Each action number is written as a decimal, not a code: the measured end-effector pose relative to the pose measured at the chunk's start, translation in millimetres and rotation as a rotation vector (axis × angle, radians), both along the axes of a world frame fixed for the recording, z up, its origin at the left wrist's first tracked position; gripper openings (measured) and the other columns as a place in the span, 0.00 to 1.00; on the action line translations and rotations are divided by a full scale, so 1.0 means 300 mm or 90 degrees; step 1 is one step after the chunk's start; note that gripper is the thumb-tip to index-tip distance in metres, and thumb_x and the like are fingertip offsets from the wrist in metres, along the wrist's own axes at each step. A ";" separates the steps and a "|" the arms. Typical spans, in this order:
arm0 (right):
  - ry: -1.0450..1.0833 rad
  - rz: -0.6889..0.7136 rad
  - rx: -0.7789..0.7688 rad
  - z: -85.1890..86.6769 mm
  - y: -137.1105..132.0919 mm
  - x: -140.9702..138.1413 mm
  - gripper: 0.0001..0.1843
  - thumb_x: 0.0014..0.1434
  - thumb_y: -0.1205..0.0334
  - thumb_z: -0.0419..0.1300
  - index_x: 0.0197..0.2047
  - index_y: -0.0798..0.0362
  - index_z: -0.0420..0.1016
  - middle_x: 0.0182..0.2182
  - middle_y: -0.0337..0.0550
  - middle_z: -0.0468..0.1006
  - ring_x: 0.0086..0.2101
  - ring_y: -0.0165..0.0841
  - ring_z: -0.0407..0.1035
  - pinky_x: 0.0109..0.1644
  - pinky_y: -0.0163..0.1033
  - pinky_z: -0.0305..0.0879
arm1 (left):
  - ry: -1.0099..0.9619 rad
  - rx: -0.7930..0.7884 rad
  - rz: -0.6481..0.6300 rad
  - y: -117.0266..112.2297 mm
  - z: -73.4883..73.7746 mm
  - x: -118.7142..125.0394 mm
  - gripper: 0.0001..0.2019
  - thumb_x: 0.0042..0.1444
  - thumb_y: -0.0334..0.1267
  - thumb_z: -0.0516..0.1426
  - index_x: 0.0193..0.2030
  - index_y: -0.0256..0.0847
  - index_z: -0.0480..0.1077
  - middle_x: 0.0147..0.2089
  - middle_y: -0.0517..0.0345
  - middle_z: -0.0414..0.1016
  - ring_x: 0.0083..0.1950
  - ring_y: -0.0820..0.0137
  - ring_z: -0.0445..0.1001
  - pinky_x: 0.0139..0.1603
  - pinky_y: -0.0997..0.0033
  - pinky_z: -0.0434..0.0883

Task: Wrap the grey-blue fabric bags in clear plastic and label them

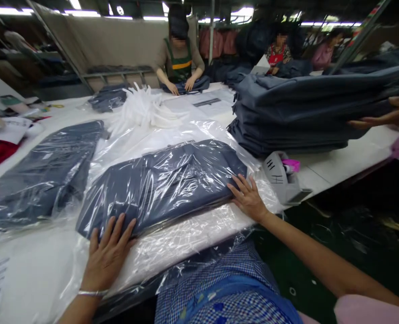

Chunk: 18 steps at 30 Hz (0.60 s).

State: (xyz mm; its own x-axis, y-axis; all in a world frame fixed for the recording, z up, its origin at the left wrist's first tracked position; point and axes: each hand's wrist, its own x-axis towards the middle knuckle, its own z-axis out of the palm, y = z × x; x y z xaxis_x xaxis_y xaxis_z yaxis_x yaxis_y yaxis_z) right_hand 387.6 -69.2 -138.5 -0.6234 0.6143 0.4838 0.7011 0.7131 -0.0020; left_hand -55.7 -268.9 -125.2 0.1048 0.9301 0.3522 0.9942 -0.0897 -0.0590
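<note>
The white tabletop's [34,256] near edge runs just in front of the person's blue checked clothing [216,270], and the loose end of a clear plastic bag [186,243] hangs over it. Inside this bag, in the middle of the near side, lies a folded dark slate-blue garment [186,180]. The left hand [110,252] rests flat with spread fingers on its near left corner; the right hand [247,198] lies likewise at its right end. Neither is clenched; both press on the plastic without grasping.

A strip of white surface shows between the left hand and a second dark blue garment in clear plastic [47,171], farther left. Just beyond the right hand, near the right edge, a grey plastic bin [275,180] with black tally marks holds a bright pink item [291,165].

Behind the bin rises a tall stack of folded dark blue garments [304,112], touched by a co-worker's hand [388,114]. Beyond the bag lies a bunch of white strips [143,108]; across the table, a person in a green apron [181,63] handles dark cloth [199,84].
</note>
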 end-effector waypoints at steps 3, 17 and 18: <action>0.006 0.105 -0.022 0.034 -0.135 0.031 0.30 0.65 0.57 0.55 0.69 0.50 0.55 0.67 0.52 0.57 0.67 0.46 0.46 0.69 0.64 0.38 | 0.004 -0.005 0.002 -0.003 -0.002 0.001 0.29 0.65 0.41 0.49 0.72 0.50 0.46 0.75 0.48 0.43 0.74 0.51 0.43 0.70 0.37 0.40; 0.135 0.044 -0.023 -0.079 -0.310 0.173 0.16 0.62 0.73 0.55 0.49 0.50 0.74 0.42 0.44 0.80 0.44 0.35 0.73 0.59 0.49 0.66 | -0.029 0.030 -0.032 0.008 0.024 0.020 0.29 0.66 0.43 0.46 0.72 0.51 0.43 0.75 0.50 0.42 0.74 0.50 0.43 0.69 0.36 0.38; 0.165 0.015 -0.013 -0.073 -0.315 0.195 0.17 0.62 0.73 0.54 0.49 0.48 0.74 0.41 0.43 0.80 0.43 0.34 0.73 0.57 0.47 0.68 | -0.031 0.033 -0.041 0.009 0.022 0.015 0.29 0.66 0.44 0.45 0.72 0.52 0.42 0.75 0.51 0.42 0.74 0.49 0.44 0.69 0.35 0.39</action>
State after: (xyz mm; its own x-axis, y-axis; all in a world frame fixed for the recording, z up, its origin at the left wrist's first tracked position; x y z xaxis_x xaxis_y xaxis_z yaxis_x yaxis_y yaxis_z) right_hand 446.0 -163.8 -160.6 -0.4937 0.6127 0.6171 0.6588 0.7267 -0.1944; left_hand -51.2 -266.3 -118.6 0.1451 0.9025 0.4055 0.9883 -0.1516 -0.0163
